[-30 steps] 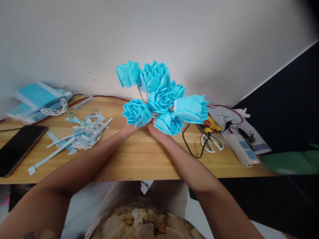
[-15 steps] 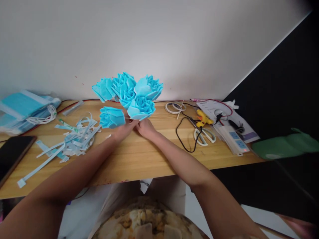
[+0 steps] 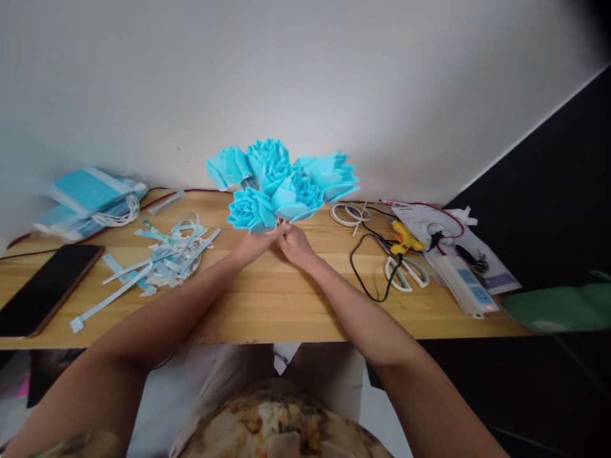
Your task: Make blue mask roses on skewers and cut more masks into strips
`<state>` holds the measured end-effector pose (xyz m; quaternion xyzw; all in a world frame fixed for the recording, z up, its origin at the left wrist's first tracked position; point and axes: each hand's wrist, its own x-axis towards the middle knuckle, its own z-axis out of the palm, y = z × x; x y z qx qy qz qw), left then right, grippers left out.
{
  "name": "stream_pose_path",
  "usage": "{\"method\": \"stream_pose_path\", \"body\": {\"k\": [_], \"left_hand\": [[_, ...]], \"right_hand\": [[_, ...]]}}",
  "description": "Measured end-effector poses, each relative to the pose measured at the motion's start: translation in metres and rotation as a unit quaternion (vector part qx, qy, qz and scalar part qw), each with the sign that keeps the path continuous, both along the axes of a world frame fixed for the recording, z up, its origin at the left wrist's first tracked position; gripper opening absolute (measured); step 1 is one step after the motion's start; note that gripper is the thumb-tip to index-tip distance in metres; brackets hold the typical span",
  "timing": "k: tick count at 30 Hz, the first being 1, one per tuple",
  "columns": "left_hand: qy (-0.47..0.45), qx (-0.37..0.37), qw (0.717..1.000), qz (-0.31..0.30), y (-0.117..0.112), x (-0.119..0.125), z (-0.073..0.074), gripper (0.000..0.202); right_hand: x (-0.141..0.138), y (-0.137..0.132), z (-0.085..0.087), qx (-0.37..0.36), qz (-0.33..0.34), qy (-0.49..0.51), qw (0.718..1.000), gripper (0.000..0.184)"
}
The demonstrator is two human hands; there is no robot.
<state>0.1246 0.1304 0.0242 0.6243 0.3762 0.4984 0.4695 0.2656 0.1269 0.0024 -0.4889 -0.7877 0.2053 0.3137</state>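
Observation:
A bunch of bright blue handmade flowers (image 3: 298, 191) stands upright above the table, several ruffled blooms on thin stems. My left hand (image 3: 260, 245) closes round the stems just under the front left bloom, partly hidden by it. Pressed against it on the right, my right hand (image 3: 296, 245) also grips the stems, fingers curled. Most of the stem length is hidden behind both hands. To the left lies a heap of cut white and pale blue strips (image 3: 174, 254).
On the wooden table (image 3: 277, 312) lie a phone (image 3: 50, 289), folded blue sheets (image 3: 90, 194), a coil of white cord (image 3: 351, 215), a yellow glue gun (image 3: 405, 238), white-handled scissors (image 3: 408, 273), and a power strip (image 3: 465, 286) on papers. A green bottle-like object (image 3: 558, 308) is at the right edge.
The flowers have spread and shifted: the right bloom leans farther right, and the front left bloom sits closer to the bunch. Both hands stay together on the stems. The view has turned slightly left.

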Motion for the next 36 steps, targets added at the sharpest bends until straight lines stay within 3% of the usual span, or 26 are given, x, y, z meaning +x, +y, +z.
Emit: {"method": "stream_pose_path", "body": {"k": [4, 10, 13, 15, 18, 20, 23, 25, 27, 32, 36], "left_hand": [[-0.001, -0.018, 0.999, -0.028, 0.001, -0.003, 0.004, 0.041], [-0.109, -0.189, 0.952, -0.214, 0.007, -0.014, -0.002, 0.050], [-0.104, -0.215, 0.945, -0.222, 0.010, -0.014, -0.008, 0.050], [-0.121, -0.206, 0.951, -0.197, 0.012, -0.013, -0.011, 0.051], [-0.153, -0.176, 0.959, -0.162, 0.013, -0.010, -0.013, 0.054], [-0.152, -0.164, 0.963, -0.150, 0.012, -0.011, -0.011, 0.055], [-0.114, -0.162, 0.972, -0.128, 0.009, -0.013, -0.008, 0.051], [-0.084, -0.169, 0.974, -0.123, 0.006, -0.014, -0.005, 0.048], [-0.074, -0.174, 0.974, -0.124, 0.003, -0.013, -0.004, 0.047], [-0.094, -0.194, 0.970, -0.109, 0.004, -0.011, -0.007, 0.046], [-0.111, -0.185, 0.970, -0.113, 0.009, -0.012, -0.014, 0.043]], "right_hand": [[-0.001, 0.000, -0.001, -0.052, 0.039, 0.107, 0.992, 0.033], [-0.003, -0.008, 0.005, -0.200, 0.143, 0.199, 0.949, 0.037], [-0.001, -0.008, 0.009, -0.223, 0.156, 0.157, 0.949, 0.045], [0.005, -0.004, 0.018, -0.188, 0.141, 0.094, 0.967, 0.051], [0.027, 0.002, 0.045, -0.108, 0.129, -0.037, 0.985, 0.051], [0.051, 0.004, 0.067, -0.120, 0.133, -0.147, 0.973, 0.047], [0.092, 0.000, 0.086, -0.121, 0.000, -0.327, 0.937, 0.043], [0.116, -0.006, 0.084, -0.133, -0.129, -0.410, 0.893, 0.035], [0.134, -0.012, 0.073, -0.150, -0.206, -0.443, 0.860, 0.029], [0.148, -0.017, 0.041, -0.138, -0.285, -0.445, 0.837, 0.038], [0.143, -0.018, 0.041, -0.128, -0.306, -0.448, 0.830, 0.036]]}}
